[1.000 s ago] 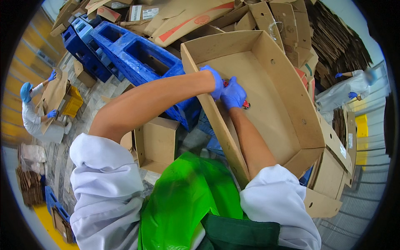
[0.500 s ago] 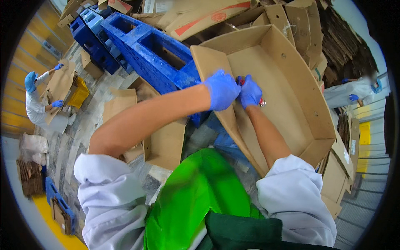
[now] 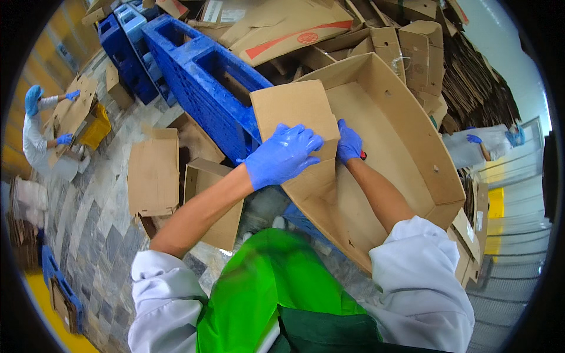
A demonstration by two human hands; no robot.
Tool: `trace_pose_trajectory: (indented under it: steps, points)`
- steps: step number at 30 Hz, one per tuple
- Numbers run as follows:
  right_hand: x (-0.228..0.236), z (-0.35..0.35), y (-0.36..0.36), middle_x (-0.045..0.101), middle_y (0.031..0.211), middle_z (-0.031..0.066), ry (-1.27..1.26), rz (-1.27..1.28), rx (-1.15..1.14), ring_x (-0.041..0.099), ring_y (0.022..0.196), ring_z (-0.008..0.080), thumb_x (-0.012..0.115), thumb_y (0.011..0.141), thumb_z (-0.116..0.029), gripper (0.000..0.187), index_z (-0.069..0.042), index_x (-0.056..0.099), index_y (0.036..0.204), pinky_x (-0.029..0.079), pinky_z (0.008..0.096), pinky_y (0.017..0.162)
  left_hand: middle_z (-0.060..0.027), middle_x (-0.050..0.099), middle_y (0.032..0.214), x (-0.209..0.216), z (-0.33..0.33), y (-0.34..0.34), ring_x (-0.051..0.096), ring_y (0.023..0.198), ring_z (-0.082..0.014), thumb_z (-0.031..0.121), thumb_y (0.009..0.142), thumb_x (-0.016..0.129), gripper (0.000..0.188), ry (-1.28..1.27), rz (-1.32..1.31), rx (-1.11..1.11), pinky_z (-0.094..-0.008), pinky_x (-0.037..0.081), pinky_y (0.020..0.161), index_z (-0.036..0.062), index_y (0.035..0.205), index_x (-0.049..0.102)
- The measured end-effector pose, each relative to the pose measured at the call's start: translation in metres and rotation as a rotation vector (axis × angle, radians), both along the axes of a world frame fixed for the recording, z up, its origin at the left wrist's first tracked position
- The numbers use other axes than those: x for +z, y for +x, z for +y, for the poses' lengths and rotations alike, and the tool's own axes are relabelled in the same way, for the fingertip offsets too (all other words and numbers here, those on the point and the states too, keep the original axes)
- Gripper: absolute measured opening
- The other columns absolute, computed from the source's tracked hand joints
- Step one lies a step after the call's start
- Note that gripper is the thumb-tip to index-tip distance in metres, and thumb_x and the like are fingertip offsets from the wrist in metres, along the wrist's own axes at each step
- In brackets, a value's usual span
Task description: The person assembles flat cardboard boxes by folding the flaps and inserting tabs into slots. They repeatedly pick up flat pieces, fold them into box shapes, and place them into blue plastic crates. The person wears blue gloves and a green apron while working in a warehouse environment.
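Observation:
A large, shallow brown cardboard box (image 3: 406,129) lies tilted in front of me. My left hand (image 3: 283,154), in a blue glove, rests on the near-left side of this box with its fingers stretched out, below a flap (image 3: 294,106) that folds outward. Inside the box, by the same side wall, my right hand (image 3: 349,142) is closed round a small red tool (image 3: 363,155). Only a red end of it shows past the glove; its kind cannot be made out.
A blue plastic pallet (image 3: 206,76) stands on edge behind the box. An open carton (image 3: 154,176) sits on the floor at left. Flattened cardboard (image 3: 477,82) is stacked at far right. Co-workers stand at far left (image 3: 38,135) and far right (image 3: 488,144).
My left hand has come away from the right one, moved left and nearer me, and opened onto the box side. The flap now stands folded outward. My right hand has shifted slightly nearer me.

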State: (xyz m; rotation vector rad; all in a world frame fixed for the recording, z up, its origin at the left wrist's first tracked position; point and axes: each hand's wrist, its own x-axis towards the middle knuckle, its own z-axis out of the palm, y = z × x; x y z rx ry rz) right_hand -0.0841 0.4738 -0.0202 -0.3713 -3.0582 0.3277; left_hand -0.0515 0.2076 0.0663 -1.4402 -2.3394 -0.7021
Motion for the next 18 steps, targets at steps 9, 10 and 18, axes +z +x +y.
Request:
trace_pose_trajectory:
  steps: [9, 10, 18]
  points:
    - [-0.007, 0.021, -0.012, 0.067, 0.101, 0.0281, -0.071, -0.107, 0.099, 0.064, 0.097, 0.0461, 0.059, 0.09, -0.044, 0.05, -0.001, 0.05, 0.116, 0.05, 0.0526, 0.082, -0.0097, 0.06, 0.09, 0.007, 0.001, 0.002, 0.06, 0.09, -0.029, 0.029, 0.087, 0.069, 0.029, 0.138, -0.122, 0.014, -0.0436, 0.041, 0.077, 0.0119, 0.106, 0.055]
    - [-0.004, 0.027, -0.012, 0.068, 0.099, 0.0264, -0.107, -0.143, 0.098, 0.064, 0.097, 0.0447, 0.064, 0.088, -0.045, 0.052, -0.002, 0.052, 0.115, 0.05, 0.0497, 0.084, -0.0102, 0.061, 0.09, 0.012, 0.005, 0.0, 0.06, 0.09, -0.03, 0.029, 0.088, 0.069, 0.03, 0.112, -0.122, 0.031, -0.0445, 0.041, 0.077, 0.0116, 0.107, 0.054]
    - [0.045, 0.073, 0.082, 0.06, 0.117, 0.0236, -0.045, -0.269, 0.212, 0.063, 0.103, 0.0363, 0.078, 0.077, -0.049, 0.075, -0.003, 0.05, 0.129, 0.05, 0.0441, 0.092, -0.0199, 0.062, 0.106, 0.023, 0.053, -0.022, 0.061, 0.104, -0.0357, 0.04, 0.081, 0.073, 0.061, -0.226, -0.066, 0.079, -0.0479, 0.044, 0.089, 0.0086, 0.127, 0.051]
